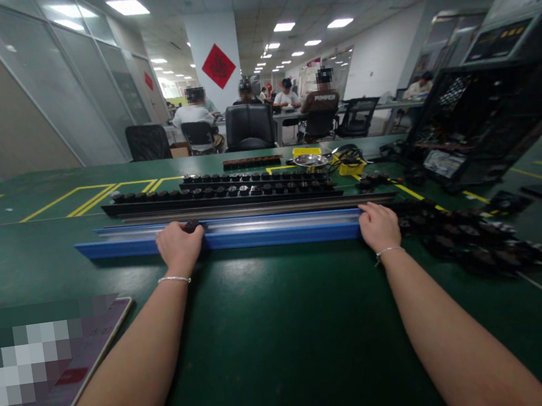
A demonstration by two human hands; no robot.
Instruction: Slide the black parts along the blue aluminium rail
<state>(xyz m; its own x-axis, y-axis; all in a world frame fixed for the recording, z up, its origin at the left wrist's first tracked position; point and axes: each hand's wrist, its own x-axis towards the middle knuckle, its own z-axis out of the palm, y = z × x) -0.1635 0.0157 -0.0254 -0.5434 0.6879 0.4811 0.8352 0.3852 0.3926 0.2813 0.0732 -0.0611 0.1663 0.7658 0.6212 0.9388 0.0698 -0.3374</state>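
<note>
A long blue rail with a shiny channel along its top lies across the green table in front of me. My left hand is closed over its left part, fingers curled around the rail's edge. A small black part shows beside that hand's thumb, sitting at the channel; whether the fingers pinch it is hidden. At the rail's right end, my right hand grips with fingers bent over the top. Just behind the rail runs a thin dark strip.
Black strips carrying several small black parts lie farther back. Loose black parts are piled at right, near an open black computer case. A metal dish and yellow trays stand behind. A tablet-like panel lies front left.
</note>
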